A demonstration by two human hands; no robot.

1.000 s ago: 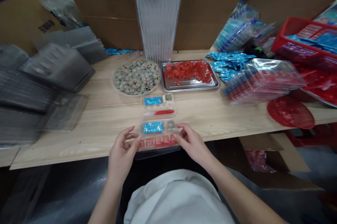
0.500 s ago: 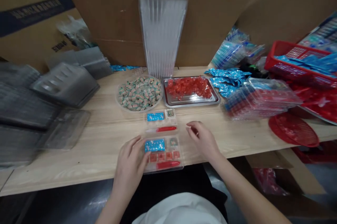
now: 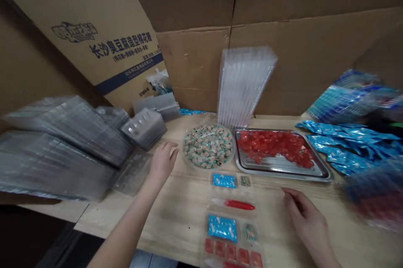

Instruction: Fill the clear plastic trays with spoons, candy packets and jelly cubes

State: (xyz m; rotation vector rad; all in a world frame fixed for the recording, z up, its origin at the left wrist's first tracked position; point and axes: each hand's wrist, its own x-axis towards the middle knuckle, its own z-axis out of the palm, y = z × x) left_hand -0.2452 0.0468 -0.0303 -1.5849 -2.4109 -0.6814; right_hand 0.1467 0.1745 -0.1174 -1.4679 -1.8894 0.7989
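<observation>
Because the left hand (image 3: 163, 163) and right hand (image 3: 304, 217) are empty, fingers loosely spread, a hasty sweep could spill the round clear plate of striped candies (image 3: 208, 167) just beside the left or jog the clear plastic compartment tray (image 3: 233, 192) near the right.

Grn & cream striped sweets (image 3: 208, 146), red cubes (image 3: 270, 146), bright blue sachets (image 3: 346, 150) w/ white specks.

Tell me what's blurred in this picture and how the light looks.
In the head view, the clear trays and upright plastic stack are smeared by motion blur; the steel tray shows soft glare along its rim; the light is fairly dim.
</observation>
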